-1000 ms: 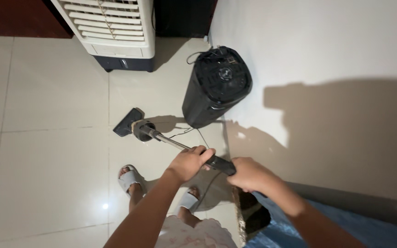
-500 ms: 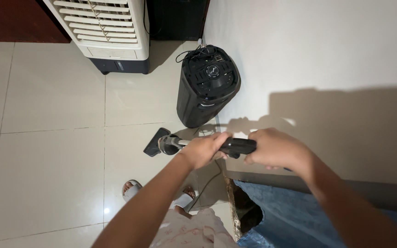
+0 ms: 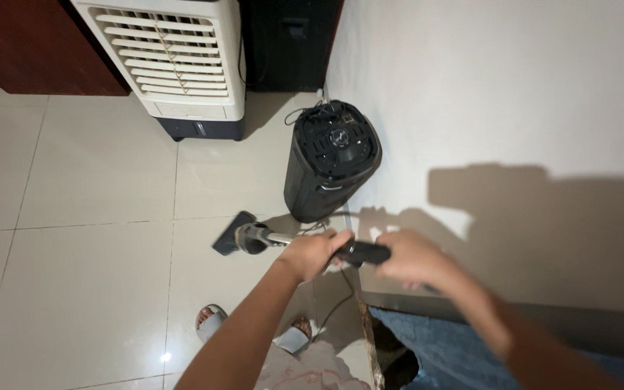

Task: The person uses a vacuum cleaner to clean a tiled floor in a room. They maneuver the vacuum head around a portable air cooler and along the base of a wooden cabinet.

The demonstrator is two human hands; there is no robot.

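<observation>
Both hands are gripping a vacuum wand point(image 3: 283, 239) near the middle of the frame: the left hand point(image 3: 314, 253) is closing around the metal tube, and the right hand point(image 3: 413, 258) is wrapping the black handle point(image 3: 364, 253). The wand's dark floor head point(image 3: 232, 233) is resting on the pale tiled floor point(image 3: 95, 274), just left of a black cylindrical speaker point(image 3: 330, 170) standing against the white wall point(image 3: 500, 94), with a white air cooler point(image 3: 171, 61) sitting at the upper left.

Both arms reach forward. The left hand point(image 3: 317, 253) and right hand point(image 3: 409, 258) are curled tight around the vacuum handle point(image 3: 362, 253), one hand on each side.
</observation>
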